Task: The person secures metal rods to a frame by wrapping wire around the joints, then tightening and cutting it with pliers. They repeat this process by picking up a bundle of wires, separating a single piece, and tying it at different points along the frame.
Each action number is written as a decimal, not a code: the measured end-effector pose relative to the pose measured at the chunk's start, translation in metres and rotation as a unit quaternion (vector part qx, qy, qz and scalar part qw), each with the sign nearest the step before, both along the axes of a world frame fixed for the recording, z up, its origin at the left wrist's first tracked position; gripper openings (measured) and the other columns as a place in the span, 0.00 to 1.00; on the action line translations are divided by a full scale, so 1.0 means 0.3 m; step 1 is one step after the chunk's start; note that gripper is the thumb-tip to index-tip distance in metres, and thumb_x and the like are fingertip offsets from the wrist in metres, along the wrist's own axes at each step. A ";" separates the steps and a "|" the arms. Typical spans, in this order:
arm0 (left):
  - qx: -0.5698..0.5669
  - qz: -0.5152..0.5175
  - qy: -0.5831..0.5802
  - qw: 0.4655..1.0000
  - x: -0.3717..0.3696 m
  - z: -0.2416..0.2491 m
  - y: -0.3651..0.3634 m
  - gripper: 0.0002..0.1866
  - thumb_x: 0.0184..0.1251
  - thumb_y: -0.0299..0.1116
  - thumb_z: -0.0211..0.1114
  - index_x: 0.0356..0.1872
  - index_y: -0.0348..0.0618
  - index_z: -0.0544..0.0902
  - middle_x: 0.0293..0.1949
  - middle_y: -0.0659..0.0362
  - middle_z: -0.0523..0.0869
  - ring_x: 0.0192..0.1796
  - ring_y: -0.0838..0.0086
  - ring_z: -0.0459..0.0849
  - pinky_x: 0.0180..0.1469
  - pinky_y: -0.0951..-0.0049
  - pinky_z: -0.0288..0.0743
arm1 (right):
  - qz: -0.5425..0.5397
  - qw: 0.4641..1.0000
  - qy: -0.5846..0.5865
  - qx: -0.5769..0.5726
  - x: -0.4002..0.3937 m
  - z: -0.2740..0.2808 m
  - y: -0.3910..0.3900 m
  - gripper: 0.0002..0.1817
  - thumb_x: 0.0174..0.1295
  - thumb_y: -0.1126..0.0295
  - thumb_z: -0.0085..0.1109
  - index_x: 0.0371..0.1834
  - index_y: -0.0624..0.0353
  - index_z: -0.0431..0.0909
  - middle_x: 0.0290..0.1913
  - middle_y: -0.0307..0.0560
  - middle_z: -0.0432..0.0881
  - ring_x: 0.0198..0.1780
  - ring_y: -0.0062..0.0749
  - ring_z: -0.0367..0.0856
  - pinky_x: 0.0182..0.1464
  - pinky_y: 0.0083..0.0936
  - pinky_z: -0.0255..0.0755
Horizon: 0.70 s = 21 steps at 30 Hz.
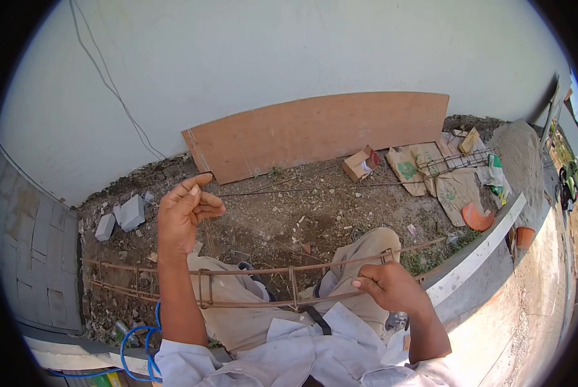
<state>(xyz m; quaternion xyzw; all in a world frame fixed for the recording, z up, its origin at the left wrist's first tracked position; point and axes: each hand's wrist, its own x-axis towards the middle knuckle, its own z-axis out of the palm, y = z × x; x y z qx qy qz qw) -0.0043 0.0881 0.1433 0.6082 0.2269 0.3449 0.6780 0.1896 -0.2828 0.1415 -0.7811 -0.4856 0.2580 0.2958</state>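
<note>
Rebar cage [250, 287] is laid across the person's knees, its long axis running left to right and climbing slightly toward the right, where the bars end near the white kerb [489, 248]. Its far bar is gripped by the right hand [389, 285], clenched around it close to a stirrup. A thin tie wire [202, 177] is pinched between thumb and fingers of the raised left hand [184, 213], held above the cage and clear of it. Loose long rods [314, 188] are seen on the dirt beyond, parallel to the cage. A plywood sheet [321, 132] is leaned against the wall behind. Grey blocks [124, 216] lie at the left, a cardboard box [361, 164] and paper sacks [444, 177] at the right, and a blue cable [137, 345] is coiled by the left elbow.
</note>
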 end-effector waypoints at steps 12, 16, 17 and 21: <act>-0.056 -0.228 -0.131 0.963 0.016 0.142 0.053 0.20 0.86 0.33 0.52 0.65 0.26 0.79 0.25 0.55 0.83 0.23 0.63 0.86 0.31 0.64 0.88 | -0.128 0.988 -0.081 0.023 0.033 0.000 -0.071 0.17 0.72 0.62 0.69 0.30 0.63 0.79 0.23 0.60 0.78 0.28 0.62 0.79 0.31 0.46 0.70; 0.043 -0.083 0.027 0.995 0.020 0.123 0.107 0.19 0.88 0.36 0.55 0.63 0.28 0.82 0.35 0.51 0.91 0.32 0.65 0.93 0.37 0.67 0.92 | -0.040 0.994 0.086 0.045 0.037 0.009 -0.122 0.17 0.72 0.63 0.70 0.30 0.64 0.80 0.24 0.59 0.78 0.27 0.62 0.78 0.30 0.44 0.70; 0.058 -0.014 0.062 0.996 0.027 0.118 0.107 0.20 0.88 0.37 0.56 0.63 0.28 0.82 0.38 0.49 0.93 0.34 0.65 0.94 0.39 0.68 0.93 | -0.027 0.992 0.107 0.052 0.021 -0.001 -0.114 0.17 0.72 0.62 0.70 0.30 0.64 0.80 0.23 0.59 0.78 0.26 0.61 0.78 0.30 0.44 0.70; -0.124 0.000 -0.211 0.970 0.053 0.024 0.137 0.22 0.88 0.41 0.56 0.63 0.29 0.81 0.42 0.49 0.93 0.39 0.64 0.95 0.45 0.67 0.93 | -0.026 0.997 -0.040 0.068 -0.013 -0.094 -0.088 0.18 0.70 0.61 0.72 0.28 0.63 0.81 0.21 0.57 0.77 0.23 0.55 0.76 0.29 0.42 0.69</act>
